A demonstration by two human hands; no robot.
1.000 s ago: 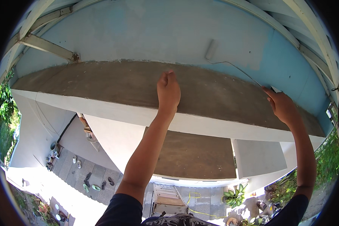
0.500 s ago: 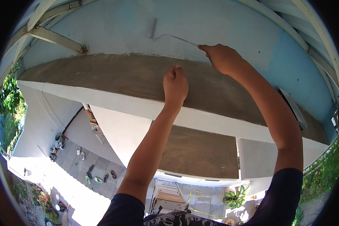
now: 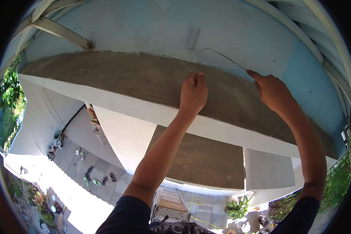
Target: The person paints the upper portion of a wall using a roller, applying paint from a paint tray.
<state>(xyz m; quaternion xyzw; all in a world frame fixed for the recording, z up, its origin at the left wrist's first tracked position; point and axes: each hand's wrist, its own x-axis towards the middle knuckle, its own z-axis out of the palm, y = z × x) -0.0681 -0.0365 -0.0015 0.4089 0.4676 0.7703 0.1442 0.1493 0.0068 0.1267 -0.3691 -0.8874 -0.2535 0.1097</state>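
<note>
A paint roller [image 3: 193, 37] with a pale cylinder and thin bent wire frame rests against the pale-blue wall [image 3: 124, 31]. My right hand [image 3: 275, 91] grips the roller's handle, wrapped so that the handle itself is hidden, with the index finger stretched along the wire. Lower and further left, my left hand [image 3: 194, 93] is closed in a fist in front of the brown ledge [image 3: 105, 70]. Nothing sticks out of that fist, and it appears apart from the roller.
Pale roof beams [image 3: 60, 33] frame the top left. Far below lie a paved floor, a wooden stepped piece [image 3: 169, 204], several shoes [image 3: 96, 181] and a leafy potted plant [image 3: 238, 207]. A yellow cord [image 3: 195, 201] runs over the paving.
The roller has moved right and slightly down along the wall, and my right hand has moved right and down with it. My left fist also sits a little further right and lower.
</note>
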